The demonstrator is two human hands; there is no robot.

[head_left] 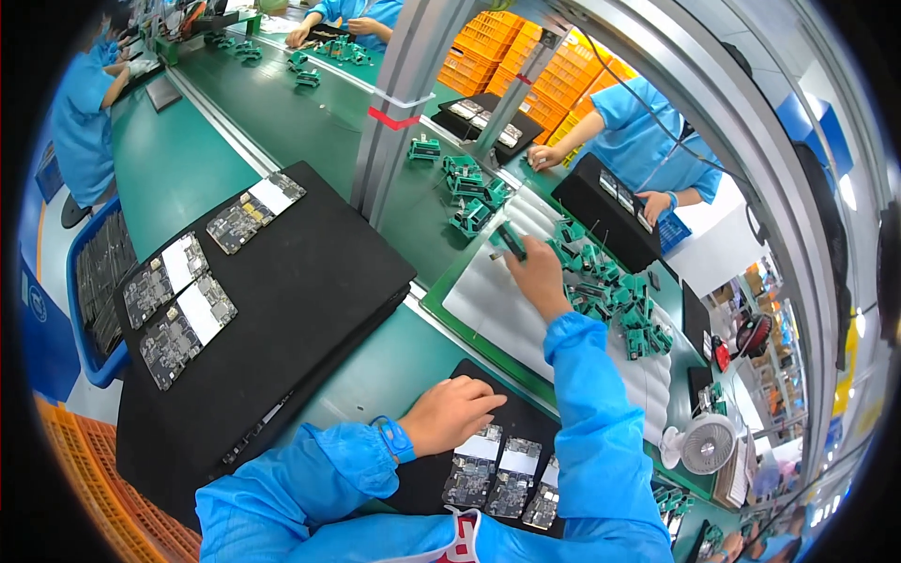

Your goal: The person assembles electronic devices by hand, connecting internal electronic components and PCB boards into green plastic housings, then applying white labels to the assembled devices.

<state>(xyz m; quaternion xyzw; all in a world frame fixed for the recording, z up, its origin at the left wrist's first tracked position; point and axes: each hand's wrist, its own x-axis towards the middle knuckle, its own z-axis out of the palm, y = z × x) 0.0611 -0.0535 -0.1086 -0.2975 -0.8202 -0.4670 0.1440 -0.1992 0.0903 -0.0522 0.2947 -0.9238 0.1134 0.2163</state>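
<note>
My right hand [542, 279] reaches over a white foam sheet [488, 298] on a green tray. Its fingers and thumb are closed on a small green fixture [511, 241]. To the right of that hand lies a loose heap of similar green fixtures [601, 291]. My left hand [452, 415], with a blue band at the wrist, hovers or rests over a small black mat [469, 371]; I cannot tell which. Its fingers are loosely stretched, with nothing visible in them. Just below it several circuit boards [513, 474] with white patches lie side by side.
On the left a big black pad [282, 310] carries several boards [174, 272]. Beside it stands a blue bin [89, 361] of dark flat pieces. A metal post [399, 103] rises ahead by a green conveyor [324, 141]. Co-workers sit across and far left; a fan [706, 443] stands right.
</note>
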